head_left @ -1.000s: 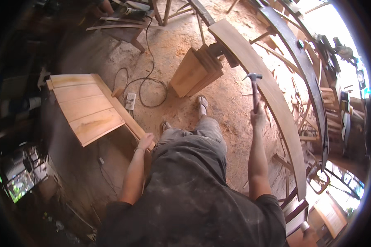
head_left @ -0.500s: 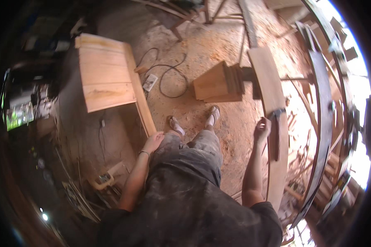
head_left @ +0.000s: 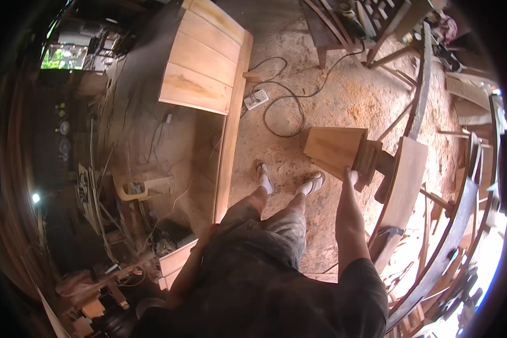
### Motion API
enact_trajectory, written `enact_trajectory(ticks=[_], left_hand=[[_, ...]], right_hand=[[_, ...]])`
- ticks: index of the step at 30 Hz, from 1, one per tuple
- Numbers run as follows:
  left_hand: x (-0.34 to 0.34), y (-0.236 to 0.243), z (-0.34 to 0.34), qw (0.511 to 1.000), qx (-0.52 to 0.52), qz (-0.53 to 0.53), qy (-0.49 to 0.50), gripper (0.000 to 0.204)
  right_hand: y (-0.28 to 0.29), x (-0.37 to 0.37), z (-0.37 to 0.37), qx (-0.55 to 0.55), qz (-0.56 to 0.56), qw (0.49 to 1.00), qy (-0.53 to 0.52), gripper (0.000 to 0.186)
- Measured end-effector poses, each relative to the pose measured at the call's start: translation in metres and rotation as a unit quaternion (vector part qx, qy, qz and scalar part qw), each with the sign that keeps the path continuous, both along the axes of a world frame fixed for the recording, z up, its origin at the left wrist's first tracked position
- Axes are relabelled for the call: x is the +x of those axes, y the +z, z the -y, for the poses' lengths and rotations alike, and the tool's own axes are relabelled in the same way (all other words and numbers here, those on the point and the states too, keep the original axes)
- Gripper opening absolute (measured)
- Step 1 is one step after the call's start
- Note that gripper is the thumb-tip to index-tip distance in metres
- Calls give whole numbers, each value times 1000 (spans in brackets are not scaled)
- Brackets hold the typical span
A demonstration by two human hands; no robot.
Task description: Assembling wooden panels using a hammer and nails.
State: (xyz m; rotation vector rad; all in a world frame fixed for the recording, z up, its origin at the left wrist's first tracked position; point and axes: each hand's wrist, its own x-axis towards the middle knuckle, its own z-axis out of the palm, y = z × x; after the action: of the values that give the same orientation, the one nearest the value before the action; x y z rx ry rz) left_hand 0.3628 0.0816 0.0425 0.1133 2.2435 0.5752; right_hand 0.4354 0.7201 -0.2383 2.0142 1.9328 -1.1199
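My right hand [head_left: 351, 177] reaches forward to the lower edge of a tapered wooden piece with stepped mouldings [head_left: 335, 147]. Whether it touches or grips that edge I cannot make out; its fingers are small and blurred. Low beside my shorts, my left hand [head_left: 211, 230] is in shadow near the end of a long wooden rail [head_left: 228, 163]. Its fingers are hidden. The rail runs along a pale panel of joined boards [head_left: 203, 56]. A dark-headed hammer [head_left: 390, 231] lies on the curved wooden board [head_left: 403, 186] to the right of my forearm.
A black cable [head_left: 287, 134] loops over the sawdust-covered floor beside a white power strip [head_left: 256, 99]. On the right runs a long dark beam [head_left: 448, 248] among scattered offcuts. A yellowish plastic chair [head_left: 132, 191] stands at left. A wooden bench [head_left: 332, 31] is at the far side.
My view has shifted left and turned, so the panel and tapered piece sit further right. My right hand has moved from beside the hammer to the tapered piece. My left hand has drawn back.
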Motion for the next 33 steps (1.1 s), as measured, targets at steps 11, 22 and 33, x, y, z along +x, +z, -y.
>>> enact_trajectory(ticks=[11,22,33], left_hand=[[17,13,-14,999,-28,14,-9,33],[-14,-23,23,1000,10,8,-23,34],[-92,-41,-112,923,209,-235,-221,81]], right_hand=[[37,-47,26,-15,51,997,61,56],[78,-89,74,-82,-114,984,112,38],[328,-10,234,-174,-346,921,-41,37]])
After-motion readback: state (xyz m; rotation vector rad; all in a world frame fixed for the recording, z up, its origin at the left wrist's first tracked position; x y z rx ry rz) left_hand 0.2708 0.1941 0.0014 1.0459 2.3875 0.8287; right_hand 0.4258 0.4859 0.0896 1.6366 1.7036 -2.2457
